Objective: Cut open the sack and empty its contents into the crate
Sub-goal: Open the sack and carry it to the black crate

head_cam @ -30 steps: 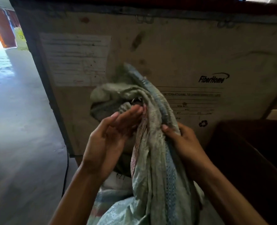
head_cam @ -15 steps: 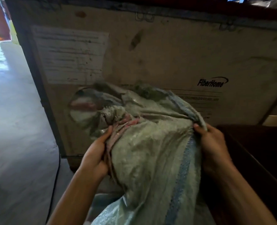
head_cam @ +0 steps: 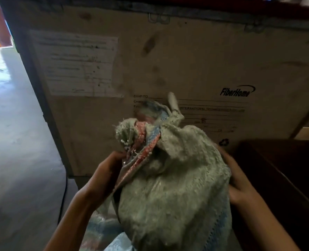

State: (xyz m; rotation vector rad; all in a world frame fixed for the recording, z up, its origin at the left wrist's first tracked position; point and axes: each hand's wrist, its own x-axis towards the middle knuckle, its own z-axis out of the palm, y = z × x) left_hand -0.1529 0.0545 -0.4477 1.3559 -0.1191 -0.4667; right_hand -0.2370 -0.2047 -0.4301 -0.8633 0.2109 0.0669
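1. Presently, head view, centre: a pale green woven sack point(head_cam: 170, 180) is held up in front of the person, bulging and rounded, its bunched mouth pointing up and away from the camera.
2. Sack detail: red and blue stripes run through the gathered cloth at the mouth, the edge there is frayed, and a pale strip sticks up from the top of the bundle (whether cord or cloth cannot be told).
3. Left hand point(head_cam: 107, 171): closed on the sack's left side just under the mouth, fingers curled into the folded striped cloth; the fingertips are hidden in the folds.
4. Right hand point(head_cam: 237, 180): pressed flat against the sack's right side, fingers spread and partly hidden behind the bulge. It supports the sack; how firmly it grips cannot be told.
5. Behind the sack: a large plywood crate point(head_cam: 195, 60) fills most of the view. Its near wall bears a white paper label point(head_cam: 75, 64) at upper left and a printed "FiberHome" mark point(head_cam: 237, 91) at right, with shipping lines beneath. The sack is outside the crate, in front of this wall.
6. Lower right: a dark brown box point(head_cam: 280, 169) stands just beside the right hand.
7. Left: grey concrete floor point(head_cam: 17, 142), brightly lit toward the upper left corner.
8. Bottom edge: more woven cloth hangs below the held bundle.
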